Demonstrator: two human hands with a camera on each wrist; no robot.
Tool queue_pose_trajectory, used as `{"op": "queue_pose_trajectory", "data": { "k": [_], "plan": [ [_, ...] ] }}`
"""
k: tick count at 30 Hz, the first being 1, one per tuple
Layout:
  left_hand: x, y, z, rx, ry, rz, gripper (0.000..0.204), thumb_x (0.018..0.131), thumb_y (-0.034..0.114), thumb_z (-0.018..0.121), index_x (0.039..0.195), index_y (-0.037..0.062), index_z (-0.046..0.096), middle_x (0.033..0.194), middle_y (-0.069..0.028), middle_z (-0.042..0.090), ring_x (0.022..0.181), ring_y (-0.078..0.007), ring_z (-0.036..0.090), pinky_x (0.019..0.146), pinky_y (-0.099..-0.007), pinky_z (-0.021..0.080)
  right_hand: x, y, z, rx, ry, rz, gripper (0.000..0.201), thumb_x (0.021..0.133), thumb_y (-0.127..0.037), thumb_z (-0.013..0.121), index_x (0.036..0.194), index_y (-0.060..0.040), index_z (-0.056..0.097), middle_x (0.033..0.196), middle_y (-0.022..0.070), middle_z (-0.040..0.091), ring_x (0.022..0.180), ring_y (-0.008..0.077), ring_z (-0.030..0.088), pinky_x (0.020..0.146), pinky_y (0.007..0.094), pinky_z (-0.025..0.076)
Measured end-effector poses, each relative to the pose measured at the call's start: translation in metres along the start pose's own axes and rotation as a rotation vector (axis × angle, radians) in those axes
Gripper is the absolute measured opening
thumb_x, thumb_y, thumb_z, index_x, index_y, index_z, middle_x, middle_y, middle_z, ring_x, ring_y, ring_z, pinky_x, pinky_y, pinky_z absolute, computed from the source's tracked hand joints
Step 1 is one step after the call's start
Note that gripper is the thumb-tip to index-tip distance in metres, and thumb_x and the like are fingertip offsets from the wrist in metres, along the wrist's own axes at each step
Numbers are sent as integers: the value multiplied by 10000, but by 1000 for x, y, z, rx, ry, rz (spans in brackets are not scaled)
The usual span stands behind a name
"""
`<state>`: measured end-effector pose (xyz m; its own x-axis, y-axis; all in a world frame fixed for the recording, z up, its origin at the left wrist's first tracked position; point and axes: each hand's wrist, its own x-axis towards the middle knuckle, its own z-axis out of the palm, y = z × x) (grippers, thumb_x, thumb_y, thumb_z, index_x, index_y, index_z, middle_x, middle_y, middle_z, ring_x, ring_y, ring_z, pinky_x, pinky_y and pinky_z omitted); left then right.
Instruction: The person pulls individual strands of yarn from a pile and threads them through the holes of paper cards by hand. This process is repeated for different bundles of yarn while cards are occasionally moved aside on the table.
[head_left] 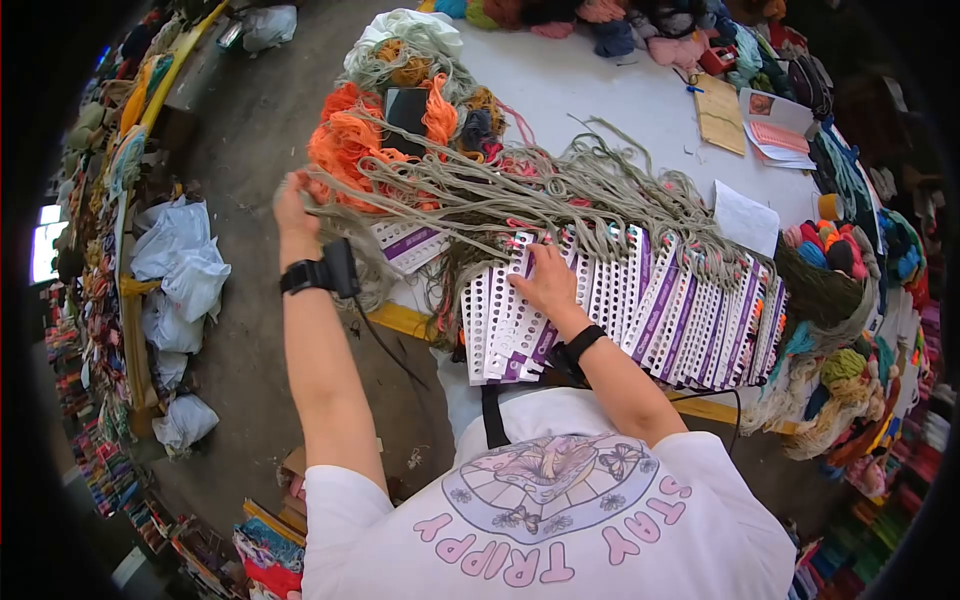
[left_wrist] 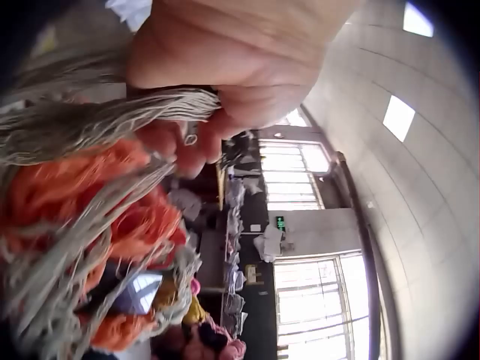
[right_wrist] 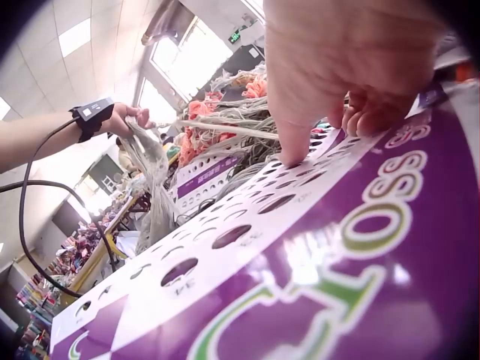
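Note:
My left hand (head_left: 297, 215) is raised left of the table's edge and grips a hank of grey-green thread (left_wrist: 150, 112). Loose strands of it run right, across the orange thread (head_left: 345, 140). My right hand (head_left: 550, 285) is over the left end of a row of overlapping white and purple cards with punched holes (head_left: 640, 310). In the right wrist view, its thumb (right_wrist: 294, 146) is down on a perforated card (right_wrist: 217, 247) lettered "Cross", with the other fingers curled at the card's far side. Grey-green strands (head_left: 600, 225) hang at the cards' upper ends.
A dark phone (head_left: 405, 120) lies among the orange yarn. Another perforated card (head_left: 410, 245) is left of the row. At the table's right are a clipboard (head_left: 720, 115), a printed sheet (head_left: 778, 130), white paper (head_left: 745, 215) and a tape roll (head_left: 829, 206). Plastic bags (head_left: 180, 250) hang at the left.

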<state>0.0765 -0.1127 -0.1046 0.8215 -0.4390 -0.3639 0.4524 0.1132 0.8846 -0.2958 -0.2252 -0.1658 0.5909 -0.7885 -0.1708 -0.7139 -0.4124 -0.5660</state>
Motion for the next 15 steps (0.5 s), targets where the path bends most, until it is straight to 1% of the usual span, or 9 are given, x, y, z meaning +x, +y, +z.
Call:
{"op": "queue_pose_trajectory", "data": {
  "k": [2,3,4,5,6,8,9,11,15],
  "plan": [
    [-16,10,0,433,155,156,361,873,353,390,904,55,591,558,2,503,480,-88,459,448,-233,368,-1,-6,0,-25,39,-12,391,633,-271,661,962,-102,534,880,76,502,837,261,534,680,369,452],
    [-24,11,0,650,235,230,407,882,374,362,933,46,598,557,-14,529,487,-96,483,475,-245,394,-1,-5,3,-10,14,-122,348,636,-236,645,943,-105,545,856,72,501,825,257,532,659,370,454],
    [-30,-3,-6,847,220,161,435,882,396,360,921,44,614,646,-62,596,557,-115,534,528,-276,419,0,-1,6,5,-9,-233,307,640,-200,630,923,-107,557,831,68,500,812,254,530,638,370,456],
    [-32,-39,-12,898,167,400,444,865,433,380,851,73,641,661,-75,604,575,-144,544,565,-290,426,2,0,9,18,-31,-343,270,644,-164,614,904,-109,568,807,64,498,799,250,529,617,371,459],
    [-31,-84,-26,1123,250,165,404,835,450,436,812,112,657,639,-70,593,572,-161,536,584,-300,430,2,-4,8,26,-12,-483,194,646,-85,563,838,-104,582,756,64,495,755,247,526,568,363,461],
    [-115,-105,36,943,0,-228,308,794,407,514,822,139,665,648,-68,596,577,-114,514,563,-283,418,5,-2,13,-70,23,-446,189,649,-80,558,836,-96,574,756,72,498,752,248,531,566,360,465],
    [-136,-131,46,749,-135,-178,238,777,315,559,800,99,658,638,-48,591,565,-96,504,551,-269,410,8,-1,14,-121,39,-431,186,651,-77,555,836,-93,570,756,75,499,750,249,534,565,358,466],
    [-156,-192,49,504,-162,-127,160,737,196,610,784,48,649,643,-36,592,571,-98,512,568,-274,421,14,-4,9,-181,-60,-282,278,671,-90,529,949,-85,521,788,110,533,759,282,559,592,379,472],
    [-163,-234,68,601,-54,-92,181,674,139,660,790,2,640,722,-81,633,638,-162,584,620,-300,452,22,-3,12,-147,-91,-91,421,696,-106,489,1112,-78,431,859,134,572,724,309,583,642,398,469]
  ]
}}
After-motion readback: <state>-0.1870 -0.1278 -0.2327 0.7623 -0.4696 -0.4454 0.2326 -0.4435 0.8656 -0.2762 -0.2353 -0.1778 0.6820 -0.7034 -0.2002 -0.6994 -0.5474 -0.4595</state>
